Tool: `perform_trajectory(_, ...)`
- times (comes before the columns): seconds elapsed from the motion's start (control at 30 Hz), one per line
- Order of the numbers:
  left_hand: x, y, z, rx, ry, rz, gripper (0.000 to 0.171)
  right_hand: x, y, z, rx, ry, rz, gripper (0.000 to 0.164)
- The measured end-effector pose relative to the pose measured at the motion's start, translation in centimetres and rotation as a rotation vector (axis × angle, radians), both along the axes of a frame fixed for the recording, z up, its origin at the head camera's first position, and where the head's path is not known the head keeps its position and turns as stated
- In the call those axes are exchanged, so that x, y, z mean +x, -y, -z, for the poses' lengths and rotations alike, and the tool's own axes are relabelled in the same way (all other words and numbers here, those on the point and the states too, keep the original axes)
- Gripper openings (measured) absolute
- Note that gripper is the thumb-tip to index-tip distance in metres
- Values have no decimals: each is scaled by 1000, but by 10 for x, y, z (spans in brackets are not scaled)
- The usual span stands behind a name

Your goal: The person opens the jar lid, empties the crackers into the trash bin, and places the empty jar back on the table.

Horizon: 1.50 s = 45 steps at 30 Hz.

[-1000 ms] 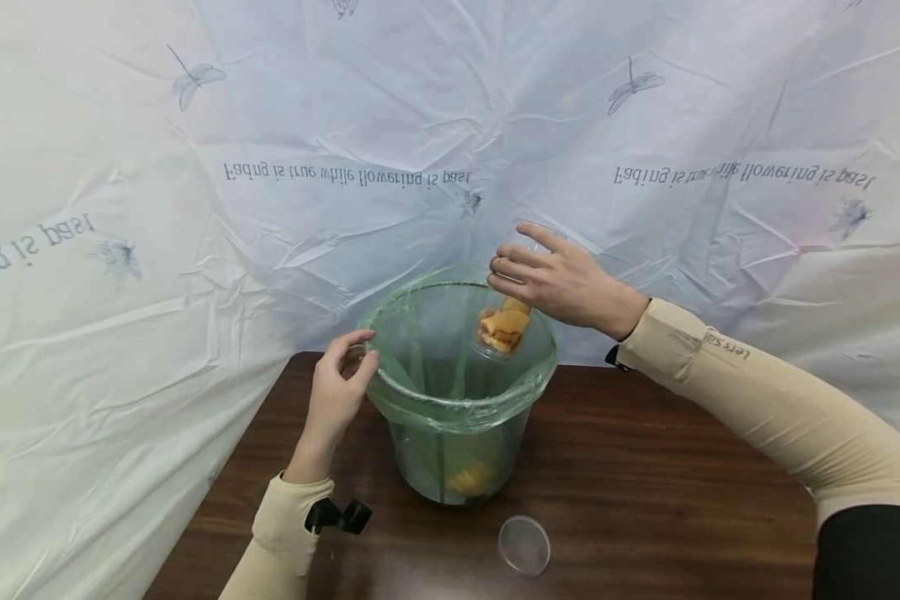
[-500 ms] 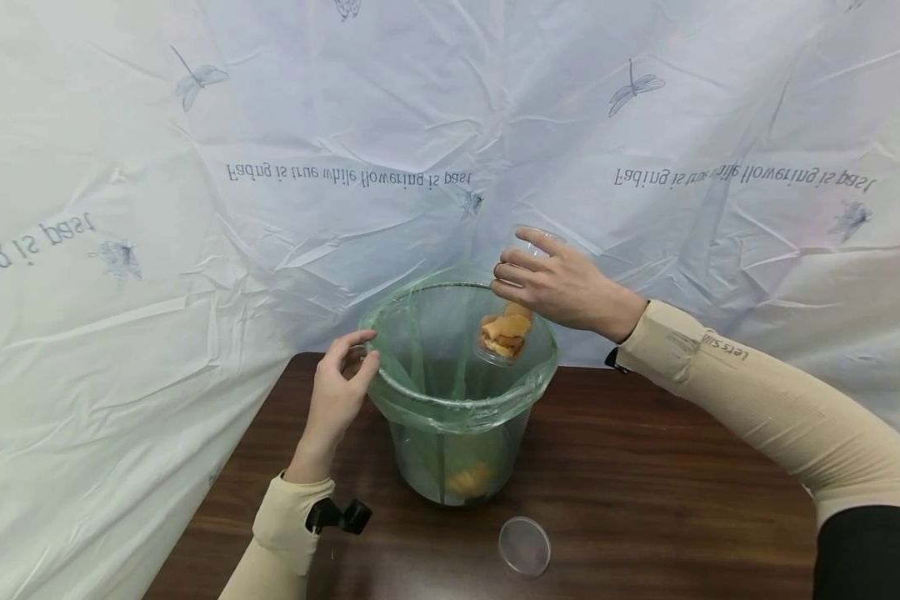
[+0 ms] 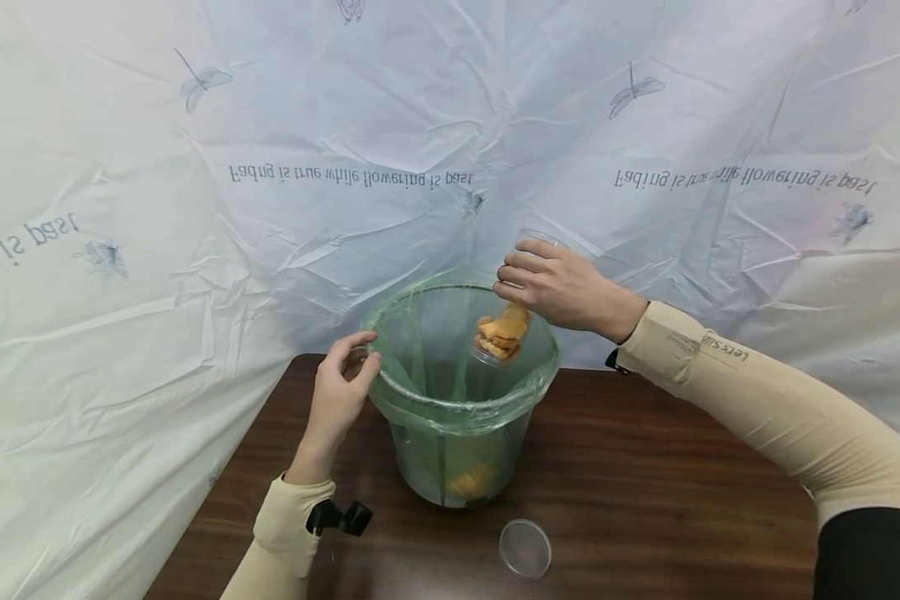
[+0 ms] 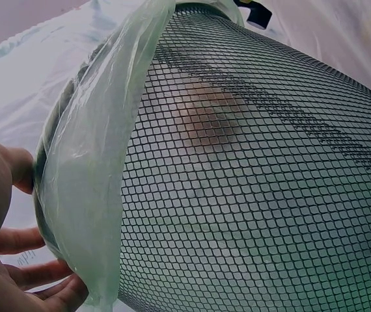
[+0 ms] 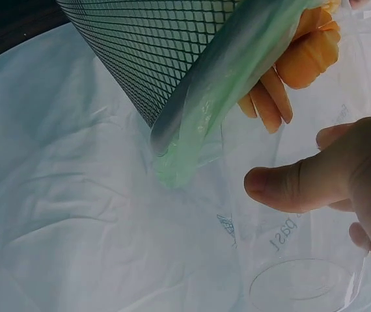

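My right hand [image 3: 555,287] grips a clear plastic cup [image 5: 296,260], tilted mouth-down over the open top of a mesh trash can [image 3: 457,467]. Orange-yellow chunks [image 3: 501,332] that look like peel sit at the cup's lower, open end. In the right wrist view the thumb lies along the cup's side and the base faces away from the can. At the can's left rim my left hand [image 3: 337,392] holds on with thumb and fingertips, over the green bag [image 4: 88,188] that lines the can and folds over its edge.
A round clear lid [image 3: 525,548] lies on the dark wooden table [image 3: 645,467] in front of the can. More orange-yellow material [image 3: 471,481] shows through the mesh at the bottom. A wrinkled white printed sheet [image 3: 390,100] hangs behind and to the left.
The right hand's raised index finger has come down against the cup. The cup has shifted slightly lower and its chunks lie nearer the mouth. The left hand has stayed on the rim.
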State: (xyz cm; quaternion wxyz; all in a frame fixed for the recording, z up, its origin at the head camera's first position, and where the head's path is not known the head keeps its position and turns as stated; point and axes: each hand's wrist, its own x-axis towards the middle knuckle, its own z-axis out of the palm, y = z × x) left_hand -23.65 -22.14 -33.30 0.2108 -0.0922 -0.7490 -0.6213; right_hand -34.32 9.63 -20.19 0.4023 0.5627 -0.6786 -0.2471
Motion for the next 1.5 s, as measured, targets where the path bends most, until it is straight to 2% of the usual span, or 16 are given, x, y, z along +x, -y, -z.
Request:
perform_trajectory(0.2, -1, 1, 1, 7, 1, 10, 35, -2, 1, 0, -5, 21, -7, 21)
perform_trajectory(0.57, -4, 3, 3, 18, -4, 15, 35, -2, 5, 0, -4, 5, -16, 19)
perform_trajectory(0.8, -6, 4, 2, 15, -2, 27, 35, -6, 5, 1, 37, -49, 43, 31)
perform_trajectory(1.1, -7, 5, -2, 19, 4, 32, 35, -9, 6, 1, 74, -60, 94, 45)
perform_trajectory(1.5, -8, 5, -1, 13, 11, 30, 35, -9, 10, 1, 113, -88, 96, 44)
